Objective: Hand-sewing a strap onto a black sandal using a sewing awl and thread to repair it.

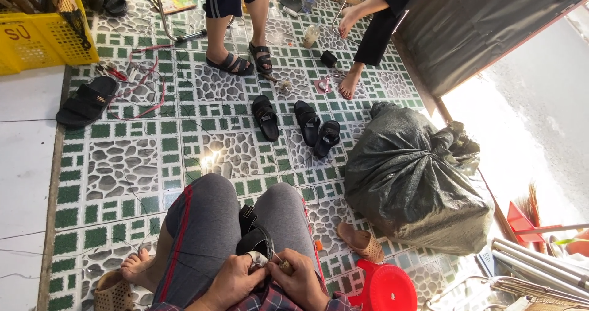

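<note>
As a black sandal (pixel 254 234) is held in the lap | strap pinched by left hand (pixel 232 281) | right hand (pixel 302 280) closed on a small tool | bulging black sack (pixel 411 182) at right | yellow crate (pixel 43 31) top left.

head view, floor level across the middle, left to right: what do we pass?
Lone black sandal → black sandal lying by itself → pair of black sandals, touching each other → big dark plastic sack → red dustpan at the right edge.
</note>
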